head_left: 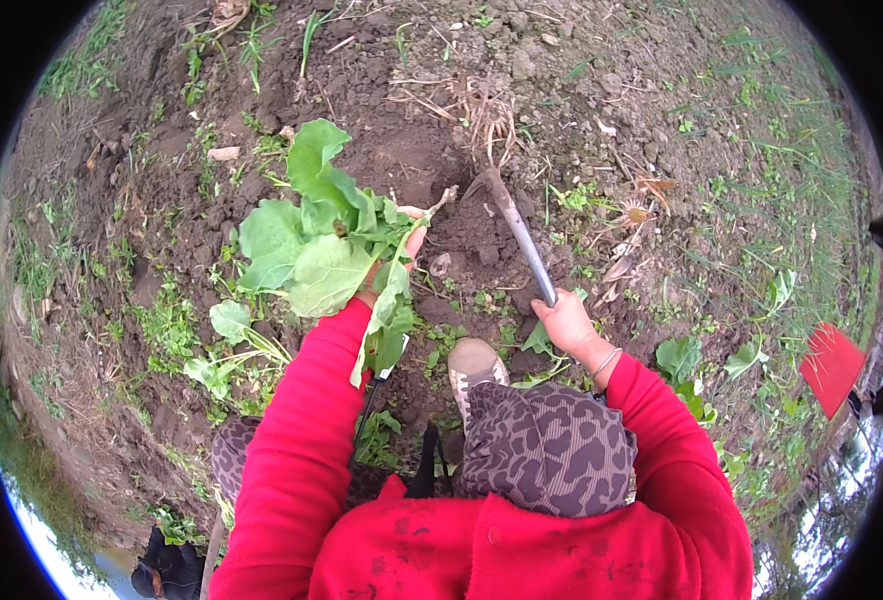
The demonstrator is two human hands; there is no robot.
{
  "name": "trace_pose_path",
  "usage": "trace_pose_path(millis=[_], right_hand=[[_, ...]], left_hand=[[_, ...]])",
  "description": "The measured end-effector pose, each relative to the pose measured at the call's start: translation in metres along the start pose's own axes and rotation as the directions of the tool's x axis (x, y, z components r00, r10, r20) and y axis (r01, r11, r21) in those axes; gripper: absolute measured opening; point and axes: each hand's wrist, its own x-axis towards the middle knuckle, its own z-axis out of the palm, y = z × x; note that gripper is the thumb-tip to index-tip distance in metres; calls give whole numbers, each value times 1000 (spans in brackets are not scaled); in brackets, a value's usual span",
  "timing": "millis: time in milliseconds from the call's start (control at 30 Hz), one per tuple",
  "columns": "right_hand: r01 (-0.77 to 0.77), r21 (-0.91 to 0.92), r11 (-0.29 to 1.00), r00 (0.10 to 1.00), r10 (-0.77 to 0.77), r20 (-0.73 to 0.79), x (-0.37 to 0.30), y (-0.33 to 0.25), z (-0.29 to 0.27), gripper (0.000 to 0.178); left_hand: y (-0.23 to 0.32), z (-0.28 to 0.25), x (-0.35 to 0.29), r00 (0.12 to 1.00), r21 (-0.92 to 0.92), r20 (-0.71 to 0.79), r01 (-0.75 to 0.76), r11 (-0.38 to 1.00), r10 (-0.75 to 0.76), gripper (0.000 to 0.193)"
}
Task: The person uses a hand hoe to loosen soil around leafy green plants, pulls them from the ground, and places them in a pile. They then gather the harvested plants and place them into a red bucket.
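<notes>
Two forearms in red sleeves reach forward from the lower edge, the left one stretched farther ahead than the right. The left hand [416, 243], partly covered by foliage, has its visible fingers curled around the stem base of a leafy green plant [329, 262]; the leaves spread back over the wrist, and the pale root end points right, beyond the fingers. The right hand [568, 325] is closed around the lower end of a tool handle [527, 242], which slants up and left to a hooked head [484, 183] just beside the root. A dry root clump [489, 118] lies just past that head. Loose soil [382, 95] stretches ahead; a shoe [476, 360] and patterned trouser knee [547, 445] bound the space nearest the body.
</notes>
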Motion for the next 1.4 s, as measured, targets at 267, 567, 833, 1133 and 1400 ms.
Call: trace_pose_path(millis=[267, 567, 833, 1133, 1400], right_hand=[[6, 78, 997, 999, -2, -53, -12, 4, 5, 29], [-23, 127, 992, 998, 31, -62, -23, -1, 0, 28], [84, 369, 926, 993, -49, -103, -45, 7, -39, 25], [-143, 282, 949, 989, 131, 63, -78, 72, -43, 25], [-106, 204, 973, 994, 97, 55, -47, 52, -26, 29]], left_hand=[[-7, 24, 16, 817, -810, 278, 482, 334, -505, 22], [-4, 45, 23, 930, 700, 301, -67, 711, -210, 28], [21, 42, 20, 804, -389, 286, 594, 704, -521, 32], [-4, 32, 17, 793, -672, 309, 573, 469, -525, 41], [-24, 36, 18, 754, -533, 464, 657, 533, -465, 41]])
